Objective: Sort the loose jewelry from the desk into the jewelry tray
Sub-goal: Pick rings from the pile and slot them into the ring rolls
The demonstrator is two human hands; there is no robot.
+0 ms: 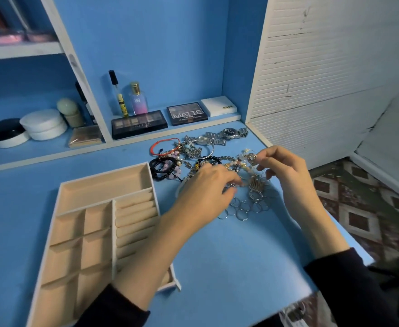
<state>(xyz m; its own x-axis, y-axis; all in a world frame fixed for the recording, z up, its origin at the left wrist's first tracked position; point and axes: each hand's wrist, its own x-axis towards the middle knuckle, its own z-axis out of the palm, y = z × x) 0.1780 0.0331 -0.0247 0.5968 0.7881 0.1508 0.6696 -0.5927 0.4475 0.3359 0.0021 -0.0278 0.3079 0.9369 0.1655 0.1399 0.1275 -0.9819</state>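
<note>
So your right hand (285, 168) pinches a small silver piece (252, 159); left hand (205, 187) is down in the jewelry pile (193, 152), grip unclear. One tray (104, 173) just left, two watches (231, 133) behind, desk (229, 256) edge close right.

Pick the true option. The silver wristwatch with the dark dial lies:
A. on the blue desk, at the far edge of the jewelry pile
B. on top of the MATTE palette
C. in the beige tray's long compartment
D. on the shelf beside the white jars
A: the silver metal wristwatch with the dark dial lies on the blue desk at the far edge of the pile, outside the beige compartmented jewelry tray.
</note>
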